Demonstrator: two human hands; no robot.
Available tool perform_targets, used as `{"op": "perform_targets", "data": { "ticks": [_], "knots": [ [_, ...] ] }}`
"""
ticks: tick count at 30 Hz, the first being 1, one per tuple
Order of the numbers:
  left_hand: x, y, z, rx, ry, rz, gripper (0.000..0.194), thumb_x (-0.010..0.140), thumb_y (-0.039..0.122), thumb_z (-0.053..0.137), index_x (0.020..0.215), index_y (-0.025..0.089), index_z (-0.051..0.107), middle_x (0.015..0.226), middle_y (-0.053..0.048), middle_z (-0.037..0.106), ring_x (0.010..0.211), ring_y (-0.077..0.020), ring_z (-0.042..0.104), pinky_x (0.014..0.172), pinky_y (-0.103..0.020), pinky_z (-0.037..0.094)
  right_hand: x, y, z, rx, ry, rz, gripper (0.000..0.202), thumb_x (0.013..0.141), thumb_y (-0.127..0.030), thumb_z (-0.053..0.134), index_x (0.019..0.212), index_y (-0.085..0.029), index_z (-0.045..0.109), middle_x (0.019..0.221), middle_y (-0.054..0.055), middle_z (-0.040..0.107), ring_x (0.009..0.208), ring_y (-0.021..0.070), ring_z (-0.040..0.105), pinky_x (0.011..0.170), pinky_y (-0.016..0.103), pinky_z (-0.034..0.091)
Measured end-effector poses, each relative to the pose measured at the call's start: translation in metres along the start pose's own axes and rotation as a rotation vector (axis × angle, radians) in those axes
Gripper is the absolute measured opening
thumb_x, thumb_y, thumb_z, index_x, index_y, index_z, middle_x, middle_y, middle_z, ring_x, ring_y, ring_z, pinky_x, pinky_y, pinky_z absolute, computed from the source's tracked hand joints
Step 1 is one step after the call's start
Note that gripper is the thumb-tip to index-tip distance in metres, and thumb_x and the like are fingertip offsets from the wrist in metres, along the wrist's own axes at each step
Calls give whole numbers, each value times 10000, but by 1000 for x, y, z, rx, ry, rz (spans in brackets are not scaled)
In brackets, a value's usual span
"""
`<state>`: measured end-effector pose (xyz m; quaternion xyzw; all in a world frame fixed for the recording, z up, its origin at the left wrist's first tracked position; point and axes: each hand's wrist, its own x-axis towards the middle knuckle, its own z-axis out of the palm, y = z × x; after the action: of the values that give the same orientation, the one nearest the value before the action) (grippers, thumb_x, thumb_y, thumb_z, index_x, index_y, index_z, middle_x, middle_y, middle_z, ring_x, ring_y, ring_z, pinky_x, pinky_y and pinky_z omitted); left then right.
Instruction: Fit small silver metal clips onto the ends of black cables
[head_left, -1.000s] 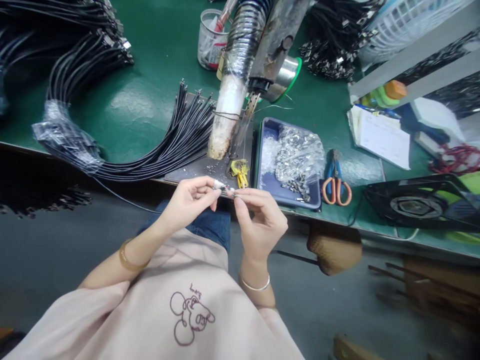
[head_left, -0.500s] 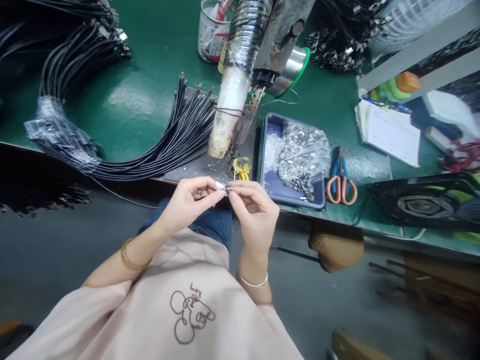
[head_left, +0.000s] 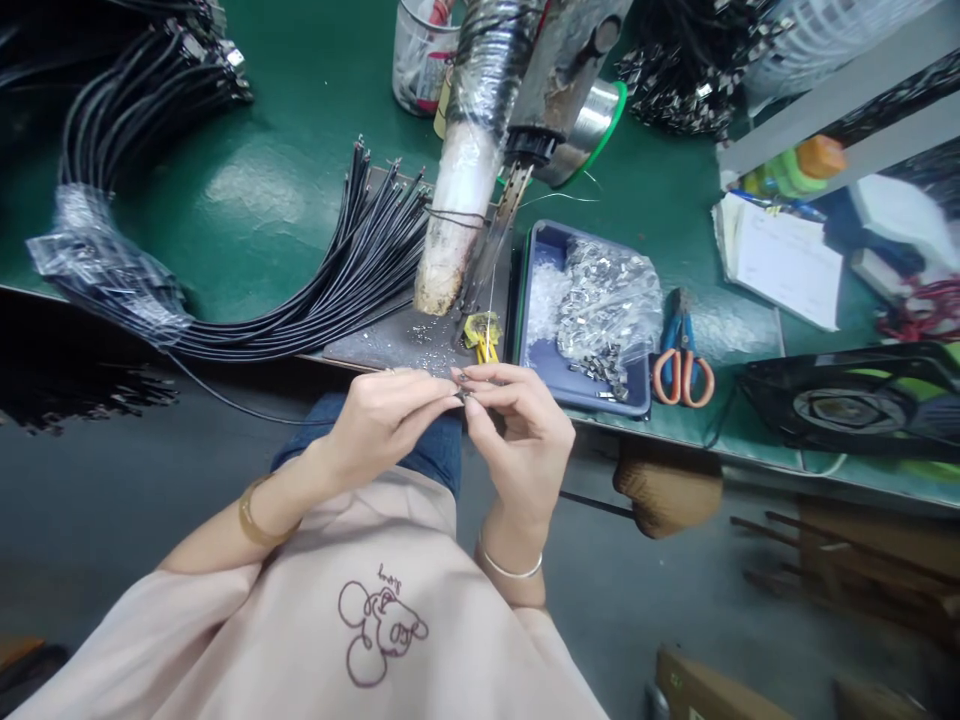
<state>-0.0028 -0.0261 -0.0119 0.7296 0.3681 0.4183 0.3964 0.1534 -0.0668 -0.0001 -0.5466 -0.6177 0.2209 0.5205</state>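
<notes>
My left hand point(head_left: 386, 420) is closed in a pinch on the end of a thin black cable point(head_left: 240, 408), which trails off left under the bench edge. Thumb and fingertips of my right hand point(head_left: 525, 425) close on a small dark metal piece point(head_left: 463, 393) at that cable end. Both hands meet fingertip to fingertip in front of the bench edge; the joint between cable and piece is mostly hidden. Just beyond them are a yellow holder point(head_left: 486, 340) and a soldering iron point(head_left: 491, 250) pointing down. A bundle of black cables point(head_left: 307, 315) lies to the left.
A white-tipped wrapped tube point(head_left: 454, 215) hangs over the bench beside a solder spool point(head_left: 589, 135). On the right are a blue tray point(head_left: 536, 375) of small metal connectors, orange-handled cutters point(head_left: 682, 365), a notepad point(head_left: 784, 260) and a black fan point(head_left: 855, 405).
My right hand has shifted slightly right and down, and its fingers have spread a little. My left fingers have straightened and come forward over the cable end, covering the white part seen before.
</notes>
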Motion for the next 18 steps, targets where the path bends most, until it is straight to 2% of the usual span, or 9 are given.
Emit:
{"op": "perform_targets", "data": {
  "ticks": [4,7,10,12,18],
  "knots": [
    [1,12,-1,-382,-82,-331,262,940,299,608,713,167,621,530,24,557,469,-85,471,476,-205,378,-5,3,9,125,80,18,159,861,-88,691,824,-241,714,987,2,755,927,164,762,849,328,645],
    [6,13,-7,-607,-112,-476,200,894,306,666,769,165,600,503,52,526,437,-67,444,457,-186,367,-7,7,14,125,141,32,145,885,-113,696,891,-252,736,980,-3,756,922,158,759,854,325,639],
    [8,9,-11,-670,-92,-497,147,848,260,708,803,157,613,521,55,544,451,-58,452,475,-176,377,-6,10,13,134,232,64,122,951,-159,630,931,-241,718,963,8,755,893,156,763,791,311,651],
    [8,7,-12,-665,-74,-497,129,826,244,719,804,149,635,537,48,549,475,-61,470,488,-175,382,-6,10,12,98,270,29,132,974,-163,592,950,-234,700,966,17,760,883,159,768,776,317,656],
    [8,5,-7,-591,-27,-505,137,781,260,742,764,142,676,565,42,510,503,-60,417,479,-185,329,-10,10,14,34,236,-153,194,882,-83,690,967,-257,698,969,6,776,885,172,768,792,348,660]
  ]
}}
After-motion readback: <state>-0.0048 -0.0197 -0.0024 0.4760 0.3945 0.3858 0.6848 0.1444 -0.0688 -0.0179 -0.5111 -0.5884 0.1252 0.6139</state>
